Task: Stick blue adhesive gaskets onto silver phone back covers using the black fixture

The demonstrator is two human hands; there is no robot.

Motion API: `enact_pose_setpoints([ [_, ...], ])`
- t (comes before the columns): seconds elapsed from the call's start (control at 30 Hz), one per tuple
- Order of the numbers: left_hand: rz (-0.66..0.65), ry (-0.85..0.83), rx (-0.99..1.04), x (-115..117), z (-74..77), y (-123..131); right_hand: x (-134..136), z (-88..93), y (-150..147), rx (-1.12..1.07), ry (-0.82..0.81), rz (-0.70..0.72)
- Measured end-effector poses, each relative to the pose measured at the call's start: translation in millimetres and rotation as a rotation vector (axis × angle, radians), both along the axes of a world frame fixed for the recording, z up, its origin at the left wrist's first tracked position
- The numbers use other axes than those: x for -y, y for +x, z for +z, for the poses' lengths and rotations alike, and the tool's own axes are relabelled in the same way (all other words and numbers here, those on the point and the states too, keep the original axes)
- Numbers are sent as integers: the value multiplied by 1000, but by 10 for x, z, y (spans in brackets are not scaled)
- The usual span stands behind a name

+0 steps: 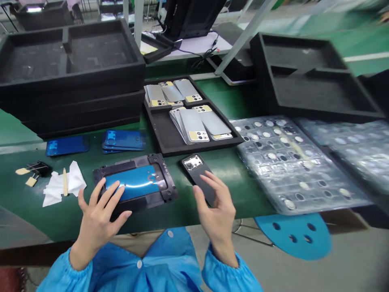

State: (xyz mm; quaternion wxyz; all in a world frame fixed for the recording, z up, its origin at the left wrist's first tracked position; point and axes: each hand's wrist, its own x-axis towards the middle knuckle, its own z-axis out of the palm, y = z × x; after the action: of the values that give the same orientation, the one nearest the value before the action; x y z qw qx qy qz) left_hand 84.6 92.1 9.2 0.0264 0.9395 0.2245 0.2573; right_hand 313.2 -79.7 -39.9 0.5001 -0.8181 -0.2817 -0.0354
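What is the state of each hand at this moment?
Left hand: open, laid on the blue panel in the black frame.
Right hand: open, over the black phone back; touching cannot be told.

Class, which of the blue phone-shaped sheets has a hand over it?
The blue sheet in the black frame, beneath the left hand. The other blue sheets lie farther back on the green table, no hand over them.

Bright, with seemingly blurry right edge.

Two hands, one fixture, one black phone
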Motion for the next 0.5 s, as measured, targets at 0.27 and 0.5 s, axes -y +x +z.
enact_pose_setpoints([
  [0.27, 67, -49, -101, 119, 16, 71, 288, -545, 438, -20, -232, 70],
  [0.5, 113, -43, -109, 136, -5, 104, 323, -559, 504, -8, -255, 2],
])
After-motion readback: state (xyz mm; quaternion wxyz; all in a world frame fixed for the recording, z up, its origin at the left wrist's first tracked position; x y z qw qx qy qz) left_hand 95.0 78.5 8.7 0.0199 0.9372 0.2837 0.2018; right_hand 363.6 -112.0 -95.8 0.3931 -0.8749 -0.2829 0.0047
